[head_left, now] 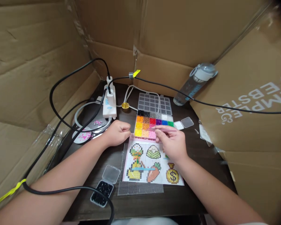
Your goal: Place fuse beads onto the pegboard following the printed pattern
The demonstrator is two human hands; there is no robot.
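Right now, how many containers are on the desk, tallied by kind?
Compartment bead box: 1
Small bead boxes: 2, black beads, white beads
Water bottle: 1
Total: 4

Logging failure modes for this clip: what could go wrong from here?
1. The open box of black beads sits near the table front edge, with a cable curving beside it; a left-arm tug could tip it.
2. The right hand hangs over the pegboard; a brush could scatter beads on it.
3. The left hand, fisted, rests beside the bead tray; a nudge could spill it.
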